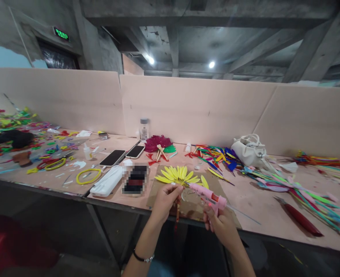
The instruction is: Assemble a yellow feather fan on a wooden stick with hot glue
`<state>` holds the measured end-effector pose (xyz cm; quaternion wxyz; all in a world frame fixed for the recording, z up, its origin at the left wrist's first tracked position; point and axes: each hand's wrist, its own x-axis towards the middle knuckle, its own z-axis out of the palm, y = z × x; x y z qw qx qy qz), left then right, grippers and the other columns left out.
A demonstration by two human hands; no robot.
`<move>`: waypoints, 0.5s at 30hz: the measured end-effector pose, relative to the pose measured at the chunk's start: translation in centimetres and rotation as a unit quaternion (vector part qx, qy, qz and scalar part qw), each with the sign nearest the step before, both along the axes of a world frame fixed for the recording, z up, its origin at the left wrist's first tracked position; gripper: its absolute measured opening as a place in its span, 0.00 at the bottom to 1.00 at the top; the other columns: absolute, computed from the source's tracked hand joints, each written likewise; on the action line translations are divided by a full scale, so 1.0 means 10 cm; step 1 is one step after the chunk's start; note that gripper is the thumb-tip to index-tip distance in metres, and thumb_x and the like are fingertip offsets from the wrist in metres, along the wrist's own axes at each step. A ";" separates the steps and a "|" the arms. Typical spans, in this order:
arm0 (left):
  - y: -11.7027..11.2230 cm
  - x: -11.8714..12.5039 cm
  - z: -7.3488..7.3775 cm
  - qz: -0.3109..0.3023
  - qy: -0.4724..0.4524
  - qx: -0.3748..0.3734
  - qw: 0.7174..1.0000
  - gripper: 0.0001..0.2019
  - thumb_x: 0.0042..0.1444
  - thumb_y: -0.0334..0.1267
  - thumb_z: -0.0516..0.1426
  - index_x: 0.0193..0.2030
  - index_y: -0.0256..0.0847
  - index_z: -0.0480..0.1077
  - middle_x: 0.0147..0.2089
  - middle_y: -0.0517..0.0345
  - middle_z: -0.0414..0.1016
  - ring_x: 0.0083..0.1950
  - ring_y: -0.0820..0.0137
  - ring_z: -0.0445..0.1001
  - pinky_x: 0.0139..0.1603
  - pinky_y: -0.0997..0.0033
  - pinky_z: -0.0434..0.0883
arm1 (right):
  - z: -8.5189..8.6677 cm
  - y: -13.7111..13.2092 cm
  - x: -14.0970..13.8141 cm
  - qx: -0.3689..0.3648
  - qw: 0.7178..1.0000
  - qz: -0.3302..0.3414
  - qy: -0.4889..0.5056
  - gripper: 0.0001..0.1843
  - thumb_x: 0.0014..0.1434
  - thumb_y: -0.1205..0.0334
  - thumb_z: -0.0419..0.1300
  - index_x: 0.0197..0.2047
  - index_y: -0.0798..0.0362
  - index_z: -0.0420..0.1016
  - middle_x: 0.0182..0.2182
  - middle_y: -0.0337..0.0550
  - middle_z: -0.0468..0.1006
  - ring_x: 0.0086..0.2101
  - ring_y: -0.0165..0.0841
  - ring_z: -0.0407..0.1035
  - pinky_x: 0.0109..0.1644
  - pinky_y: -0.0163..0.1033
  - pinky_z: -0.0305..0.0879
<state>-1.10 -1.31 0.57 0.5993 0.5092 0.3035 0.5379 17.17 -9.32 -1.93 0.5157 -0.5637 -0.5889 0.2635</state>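
My left hand (167, 199) is closed, its fingers pinched at the base of a yellow fan (177, 174) made of feather-like blades. Below those fingers hangs a narrow brown handle (178, 211) with a red end. My right hand (217, 221) wraps round the grip of a pink hot glue gun (209, 195). The gun's nozzle points left at the fan's base, close to my left fingertips; whether it touches cannot be made out. Under the fan lies a brown board (158, 192). A loose yellow blade (204, 181) lies at the fan's right side.
Left of the board are phones (112, 158), a white power bank (108, 181) and a yellow ring (88, 176). Behind stand a maroon fan (158, 144) and a bottle (144, 129). Rightward are coloured feathers (219, 156), a white handbag (248, 151) and red-handled pliers (302, 219).
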 end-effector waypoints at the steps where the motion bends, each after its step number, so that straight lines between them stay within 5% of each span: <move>1: 0.00 0.00 0.00 0.000 0.000 0.001 1.000 0.19 0.48 0.52 0.69 0.28 0.36 0.77 0.21 0.64 0.69 0.22 0.76 0.66 0.24 0.77 0.64 | 0.01 0.00 0.00 0.001 1.000 -0.002 -0.004 0.33 0.66 0.33 0.51 0.22 0.52 0.70 0.14 0.40 0.70 0.15 0.31 0.62 0.25 0.36 0.60; 15: -0.01 0.00 0.01 0.006 -0.001 0.001 1.000 0.20 0.47 0.53 0.70 0.28 0.36 0.77 0.21 0.63 0.69 0.22 0.76 0.66 0.24 0.78 0.65 | 0.00 0.00 0.00 -0.001 1.000 -0.010 0.005 0.35 0.66 0.32 0.51 0.22 0.53 0.70 0.15 0.41 0.70 0.16 0.31 0.64 0.23 0.35 0.59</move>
